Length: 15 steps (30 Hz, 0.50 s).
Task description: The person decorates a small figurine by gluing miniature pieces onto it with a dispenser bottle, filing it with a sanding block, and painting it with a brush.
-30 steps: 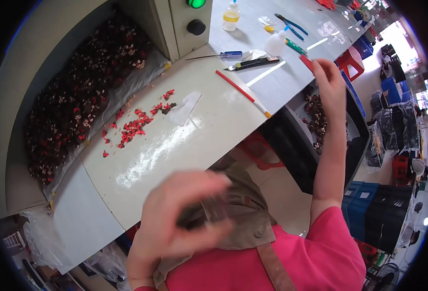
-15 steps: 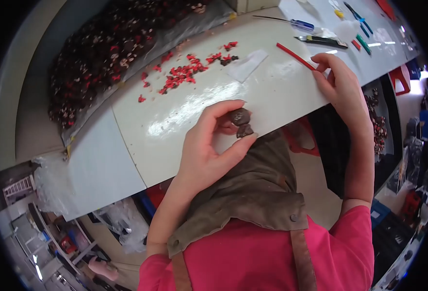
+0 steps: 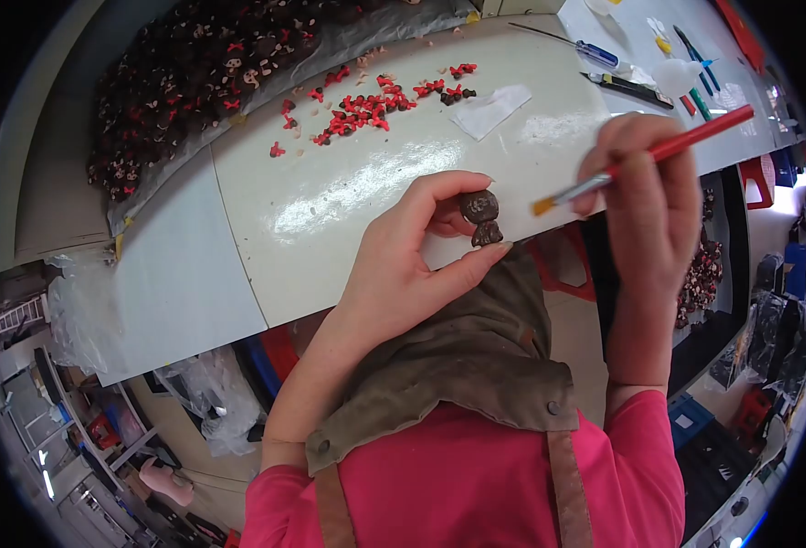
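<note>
Between the thumb and fingers of my left hand (image 3: 421, 242) is a small dark brown figurine (image 3: 481, 217), upright, with a round head above a smaller body. My right hand (image 3: 645, 196) grips a red paintbrush (image 3: 686, 139), its yellowish bristles pointing left toward the figurine but apart from it. Small red and dark pieces (image 3: 362, 111) lie scattered on the pale tabletop (image 3: 330, 215), beside a folded white paper (image 3: 492, 110).
A big heap of dark figurines (image 3: 184, 78) fills the recess at upper left. A screwdriver (image 3: 595, 53), a black cutter (image 3: 626, 89), a white bottle (image 3: 677, 77) and pliers (image 3: 700, 59) lie at upper right. A black bin (image 3: 727, 265) stands right of the table.
My right hand has lifted the red paintbrush off the table and turned its bristles toward the figurine. My left hand, blurred at first, now holds the figurine steady over the table edge.
</note>
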Each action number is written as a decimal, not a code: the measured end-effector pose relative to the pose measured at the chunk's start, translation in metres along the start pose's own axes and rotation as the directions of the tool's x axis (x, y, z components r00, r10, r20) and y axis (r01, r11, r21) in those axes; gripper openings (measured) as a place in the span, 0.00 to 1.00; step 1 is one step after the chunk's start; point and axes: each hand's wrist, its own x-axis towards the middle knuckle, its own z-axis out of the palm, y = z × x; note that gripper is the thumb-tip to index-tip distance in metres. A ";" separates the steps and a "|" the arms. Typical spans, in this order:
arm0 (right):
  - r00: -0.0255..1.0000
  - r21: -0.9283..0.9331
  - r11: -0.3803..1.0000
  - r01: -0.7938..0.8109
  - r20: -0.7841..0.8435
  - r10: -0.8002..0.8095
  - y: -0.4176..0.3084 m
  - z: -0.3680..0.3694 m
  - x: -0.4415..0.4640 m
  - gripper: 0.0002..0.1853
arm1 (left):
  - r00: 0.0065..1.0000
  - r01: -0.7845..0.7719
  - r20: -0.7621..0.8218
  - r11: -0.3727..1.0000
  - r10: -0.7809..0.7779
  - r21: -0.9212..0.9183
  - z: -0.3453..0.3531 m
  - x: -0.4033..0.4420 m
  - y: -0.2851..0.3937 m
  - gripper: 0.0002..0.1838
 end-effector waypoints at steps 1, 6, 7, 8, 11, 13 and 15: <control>0.999 -0.005 1.000 -0.012 0.038 0.013 0.004 0.006 0.000 0.07 | 0.999 -0.024 -0.022 1.000 0.025 0.016 0.001 0.000 -0.001 0.27; 0.976 -0.204 0.977 -0.060 0.195 0.100 0.008 0.007 -0.007 0.05 | 1.000 0.009 0.014 0.998 -0.008 -0.068 -0.003 -0.001 0.002 0.28; 0.983 -0.201 0.978 -0.051 0.162 0.084 0.007 0.002 -0.006 0.05 | 0.999 0.038 0.034 0.995 -0.035 -0.092 -0.004 -0.001 0.003 0.28; 0.986 -0.268 0.961 -0.068 0.130 0.106 0.006 -0.003 -0.005 0.05 | 0.998 0.044 0.039 0.993 -0.040 -0.110 -0.004 -0.002 0.003 0.28; 0.994 -0.219 0.974 -0.053 0.079 0.072 0.004 0.000 -0.005 0.05 | 0.998 0.041 0.047 0.991 -0.035 -0.124 -0.004 0.000 0.003 0.28; 0.988 -0.201 0.979 0.029 0.155 0.002 0.004 0.006 -0.005 0.05 | 0.999 0.023 0.039 0.996 -0.019 -0.081 -0.004 0.000 0.005 0.28; 0.939 -0.262 0.948 0.181 0.334 -0.087 0.004 0.009 0.000 0.06 | 1.000 0.001 0.028 0.994 0.002 -0.109 -0.003 0.000 0.001 0.27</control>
